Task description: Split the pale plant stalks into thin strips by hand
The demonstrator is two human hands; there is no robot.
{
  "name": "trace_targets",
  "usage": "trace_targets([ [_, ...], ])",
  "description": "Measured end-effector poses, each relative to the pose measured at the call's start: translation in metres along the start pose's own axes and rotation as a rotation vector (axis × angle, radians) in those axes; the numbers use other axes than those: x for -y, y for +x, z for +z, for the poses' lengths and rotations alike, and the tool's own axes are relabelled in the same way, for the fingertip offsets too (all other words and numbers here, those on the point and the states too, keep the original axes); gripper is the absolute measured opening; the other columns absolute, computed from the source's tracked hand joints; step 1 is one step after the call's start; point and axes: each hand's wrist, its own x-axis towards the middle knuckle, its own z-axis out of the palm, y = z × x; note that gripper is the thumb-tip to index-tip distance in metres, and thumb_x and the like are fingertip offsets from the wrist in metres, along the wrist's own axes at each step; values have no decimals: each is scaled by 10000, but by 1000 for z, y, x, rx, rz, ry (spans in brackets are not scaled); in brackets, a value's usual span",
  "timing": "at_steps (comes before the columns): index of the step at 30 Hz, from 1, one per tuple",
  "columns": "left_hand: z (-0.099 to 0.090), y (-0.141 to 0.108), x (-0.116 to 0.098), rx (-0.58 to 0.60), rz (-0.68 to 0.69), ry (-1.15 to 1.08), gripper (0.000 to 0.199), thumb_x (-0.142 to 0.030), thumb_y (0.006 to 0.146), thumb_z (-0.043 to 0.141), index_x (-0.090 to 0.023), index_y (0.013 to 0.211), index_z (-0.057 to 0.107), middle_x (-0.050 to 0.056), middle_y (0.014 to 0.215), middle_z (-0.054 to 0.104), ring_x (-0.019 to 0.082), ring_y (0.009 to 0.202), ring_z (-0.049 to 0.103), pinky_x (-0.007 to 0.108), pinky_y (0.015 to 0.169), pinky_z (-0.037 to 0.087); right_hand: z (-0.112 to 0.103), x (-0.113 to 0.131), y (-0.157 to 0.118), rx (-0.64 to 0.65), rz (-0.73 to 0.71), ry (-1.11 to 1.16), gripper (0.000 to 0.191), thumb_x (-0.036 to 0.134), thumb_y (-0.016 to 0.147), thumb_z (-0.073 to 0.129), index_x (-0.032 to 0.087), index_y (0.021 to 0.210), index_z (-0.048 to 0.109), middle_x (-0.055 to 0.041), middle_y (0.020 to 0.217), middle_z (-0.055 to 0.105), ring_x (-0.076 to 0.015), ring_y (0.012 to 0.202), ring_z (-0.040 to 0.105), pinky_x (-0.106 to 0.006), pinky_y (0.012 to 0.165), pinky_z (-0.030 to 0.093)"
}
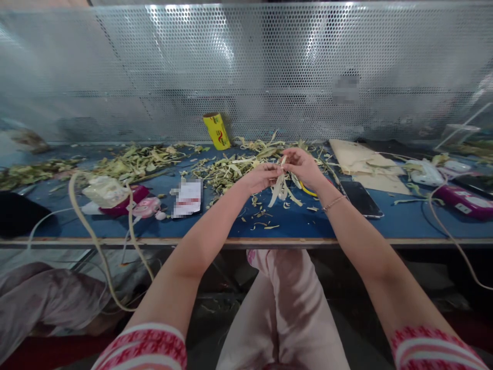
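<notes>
My left hand [264,177] and my right hand [302,165] meet over the middle of the table, fingertips close together. Between them they pinch a pale dried plant sprig [278,190], whose leaf strips hang down toward the tabletop. Behind and left of the hands lies a heap of dried greenish plant pieces [225,172]. Small scraps [265,225] are scattered in front of the hands. Under my right hand a yellow curved object [308,191] shows in part. Beside my right wrist lies a dark phone [362,199].
A yellow box [216,131] stands against a perforated metal panel [246,67]. At left are another plant heap [134,162], a white printed card [188,198] and a magenta device [123,200] with a hose. Cardboard [364,164] and a second magenta device [464,201] lie right.
</notes>
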Motion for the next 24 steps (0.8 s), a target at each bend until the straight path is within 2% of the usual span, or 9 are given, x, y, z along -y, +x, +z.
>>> trace_targets([
  [2,0,2,0,-31,100,14,259,-273,562,835,-142,651,630,-36,590,538,44,545,500,196,550,407,-1,2,0,-49,-20,-74,433,432,657,754,210,999,608,-18,887,618,-134,800,574,-281,730,483],
  [4,-1,4,1,-100,236,79,256,-298,579,826,-148,644,629,-46,561,505,35,522,453,190,525,370,-2,4,1,-127,-39,-190,389,450,670,738,197,945,631,-22,863,609,-135,801,559,-274,716,466],
  [7,-4,8,1,-249,434,237,233,-305,597,812,-155,669,648,-48,544,510,36,507,431,189,502,338,-3,7,1,-202,-19,-257,344,486,699,705,177,840,653,-4,714,582,-108,656,514,-255,627,431],
  [9,-6,10,0,-324,497,326,230,-308,599,805,-157,688,656,-41,563,550,44,511,459,192,505,355,-2,8,1,-161,75,-158,365,519,728,667,169,827,652,17,597,551,-87,533,466,-241,543,399],
  [12,-4,8,-2,-355,518,365,242,-335,614,783,-154,709,653,-27,582,598,67,529,528,213,557,430,1,11,0,-82,271,53,380,530,758,635,161,845,643,19,539,564,-77,451,463,-224,476,388],
  [16,1,4,-4,-335,503,358,225,-321,643,751,-144,733,647,1,631,646,105,623,611,249,669,487,5,15,-3,-46,408,170,337,483,747,675,159,834,642,-26,634,654,-96,546,586,-234,565,490],
  [21,1,4,-4,-330,440,447,145,-239,637,736,-137,706,659,5,658,652,106,636,601,251,685,469,8,11,-3,-63,359,167,321,443,658,757,164,801,690,-38,709,696,-129,688,646,-271,695,537],
  [24,-1,5,-3,-289,400,456,123,-204,625,735,-130,693,664,5,655,648,108,646,603,259,713,470,11,3,-2,-114,308,120,301,414,636,768,159,789,716,-34,711,697,-132,702,638,-287,722,528],
])
